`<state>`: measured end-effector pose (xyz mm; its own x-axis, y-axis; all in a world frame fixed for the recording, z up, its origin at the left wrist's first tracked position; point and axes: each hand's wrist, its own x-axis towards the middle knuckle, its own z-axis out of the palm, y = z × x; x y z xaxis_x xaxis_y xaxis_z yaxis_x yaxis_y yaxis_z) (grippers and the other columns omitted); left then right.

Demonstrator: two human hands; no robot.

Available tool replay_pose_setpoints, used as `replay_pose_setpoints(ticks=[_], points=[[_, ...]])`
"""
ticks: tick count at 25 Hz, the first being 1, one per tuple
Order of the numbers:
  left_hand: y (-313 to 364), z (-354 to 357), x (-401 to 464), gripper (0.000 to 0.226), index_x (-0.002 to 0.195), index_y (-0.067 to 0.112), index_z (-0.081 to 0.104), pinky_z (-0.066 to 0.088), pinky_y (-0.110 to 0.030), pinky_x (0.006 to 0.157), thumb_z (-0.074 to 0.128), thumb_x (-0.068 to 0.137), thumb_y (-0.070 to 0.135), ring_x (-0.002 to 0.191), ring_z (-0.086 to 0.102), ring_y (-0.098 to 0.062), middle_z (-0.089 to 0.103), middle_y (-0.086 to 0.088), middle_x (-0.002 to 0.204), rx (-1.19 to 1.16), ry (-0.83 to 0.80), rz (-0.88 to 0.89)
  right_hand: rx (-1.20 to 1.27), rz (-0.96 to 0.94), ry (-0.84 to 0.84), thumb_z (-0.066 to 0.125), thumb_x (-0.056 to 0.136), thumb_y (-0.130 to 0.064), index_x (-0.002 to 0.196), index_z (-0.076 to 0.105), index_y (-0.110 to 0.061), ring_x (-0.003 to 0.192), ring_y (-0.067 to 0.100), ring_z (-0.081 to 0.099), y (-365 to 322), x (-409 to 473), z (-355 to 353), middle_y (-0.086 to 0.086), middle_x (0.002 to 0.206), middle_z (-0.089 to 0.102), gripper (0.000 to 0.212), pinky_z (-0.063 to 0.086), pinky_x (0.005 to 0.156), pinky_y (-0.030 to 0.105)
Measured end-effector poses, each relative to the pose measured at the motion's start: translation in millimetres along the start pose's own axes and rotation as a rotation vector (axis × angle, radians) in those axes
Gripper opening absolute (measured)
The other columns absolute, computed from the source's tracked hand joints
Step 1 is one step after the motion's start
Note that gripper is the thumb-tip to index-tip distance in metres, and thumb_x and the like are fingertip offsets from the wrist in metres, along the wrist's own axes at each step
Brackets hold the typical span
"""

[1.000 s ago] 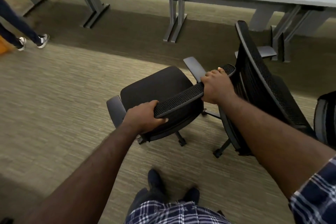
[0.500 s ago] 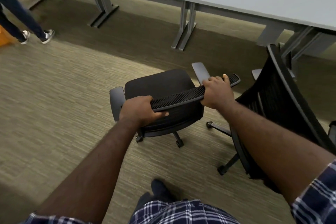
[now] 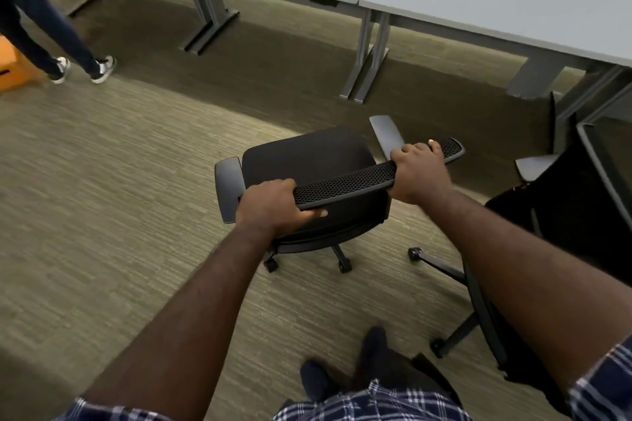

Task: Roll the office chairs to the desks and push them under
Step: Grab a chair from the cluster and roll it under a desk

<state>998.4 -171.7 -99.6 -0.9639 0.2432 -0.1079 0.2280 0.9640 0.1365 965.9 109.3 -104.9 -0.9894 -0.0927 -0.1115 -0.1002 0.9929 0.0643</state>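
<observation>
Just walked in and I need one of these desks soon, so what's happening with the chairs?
A person is gripping the top edge of a black office chair's backrest with both hands, left hand near one end, right hand near the other. The chair stands on the carpet short of the grey desks, not yet pushed under. A second black chair stands just to the right, also out from the desks. Someone else's legs show at far left.

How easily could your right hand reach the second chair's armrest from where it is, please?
Probably easily: the right hand grips the chair backrest, and open floor lies between it and the armrest.
</observation>
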Motion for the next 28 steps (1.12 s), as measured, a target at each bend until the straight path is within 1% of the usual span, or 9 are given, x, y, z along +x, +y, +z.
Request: replay_pose_setpoints(ticks=[4,6,9,11,14,17,20,23,28], points=[[-26.7,-9.7,32.0,0.077,0.096,0.026,0.061,0.050,-0.034,0.065,0.045,0.061,0.093,0.084,0.064,-0.018,0.067,0.006,0.089,-0.004,0.018,-0.039,0.005,-0.033,-0.007,0.061,0.076,-0.057,0.114,0.059,-0.021,0.119,0.030,0.052,-13.5,47.8,-4.3,0.006,0.118,0.062,0.053,0.024,0.114,0.056],[-40.1,-18.7,51.0,0.075,0.094,0.027,0.062,0.051,-0.033,0.065,0.048,0.061,0.092,0.080,0.065,-0.018,0.067,0.006,0.083,-0.002,0.012,-0.076,0.001,-0.079,0.019,0.057,0.073,-0.068,0.111,0.060,-0.022,0.115,0.029,0.054,-20.9,74.9,-8.8,0.005,0.114,0.063,0.060,0.028,0.111,0.054],[-60.6,-29.5,82.0,0.075,0.099,0.028,0.063,0.051,-0.031,0.066,0.052,0.060,0.091,0.078,0.066,-0.016,0.067,0.008,0.079,0.014,-0.003,-0.129,0.013,-0.206,0.000,0.039,0.061,-0.098,0.106,0.061,-0.026,0.105,0.025,0.058,-29.0,114.9,-18.5,-0.001,0.106,0.064,0.088,0.038,0.100,0.045],[-77.2,-33.6,104.0,0.079,0.101,0.029,0.064,0.051,-0.032,0.066,0.051,0.056,0.093,0.082,0.066,-0.016,0.069,0.009,0.083,0.017,0.000,-0.155,0.045,-0.306,-0.039,0.030,0.052,-0.106,0.110,0.060,-0.027,0.103,0.022,0.058,-33.2,143.9,-27.7,-0.002,0.106,0.064,0.102,0.039,0.090,0.039],[-102.6,-38.3,136.1,0.084,0.105,0.032,0.066,0.051,-0.031,0.067,0.050,0.052,0.095,0.084,0.066,-0.017,0.070,0.009,0.091,0.015,0.009,-0.200,0.115,-0.430,-0.097,0.031,0.056,-0.104,0.120,0.058,-0.026,0.102,0.022,0.057,-39.6,188.3,-39.6,-0.002,0.109,0.063,0.104,0.037,0.079,0.035],[-125.5,-43.1,166.7,0.083,0.103,0.036,0.065,0.052,-0.031,0.067,0.049,0.048,0.096,0.083,0.066,-0.015,0.070,0.012,0.091,-0.018,0.007,-0.256,0.147,-0.491,-0.143,0.030,0.067,-0.098,0.126,0.057,-0.025,0.104,0.021,0.057,-39.4,236.5,-45.7,-0.001,0.113,0.062,0.098,0.042,0.079,0.035],[-149.9,-51.0,197.1,0.084,0.102,0.038,0.066,0.054,-0.032,0.070,0.047,0.046,0.098,0.083,0.066,-0.015,0.070,0.013,0.090,-0.042,0.014,-0.291,0.088,-0.481,-0.055,0.017,0.063,-0.103,0.113,0.061,-0.025,0.093,0.017,0.058,-33.7,282.8,-45.1,-0.003,0.102,0.063,0.102,0.048,0.077,0.037],[-173.7,-59.1,228.8,0.081,0.103,0.037,0.068,0.052,-0.031,0.069,0.053,0.048,0.094,0.085,0.067,-0.016,0.071,0.012,0.091,-0.027,0.030,-0.304,0.045,-0.509,0.011,0.011,0.063,-0.103,0.105,0.062,-0.025,0.084,0.016,0.056,-40.0,329.0,-47.9,-0.004,0.092,0.062,0.102,0.047,0.072,0.036],[-225.6,-71.6,289.5,0.079,0.101,0.035,0.069,0.048,-0.029,0.063,0.053,0.050,0.094,0.080,0.066,-0.016,0.070,0.011,0.086,-0.017,0.052,-0.301,0.050,-0.534,0.034,0.009,0.064,-0.102,0.104,0.063,-0.025,0.085,0.018,0.058,-68.7,408.8,-57.6,-0.002,0.093,0.063,0.103,0.047,0.073,0.037]])
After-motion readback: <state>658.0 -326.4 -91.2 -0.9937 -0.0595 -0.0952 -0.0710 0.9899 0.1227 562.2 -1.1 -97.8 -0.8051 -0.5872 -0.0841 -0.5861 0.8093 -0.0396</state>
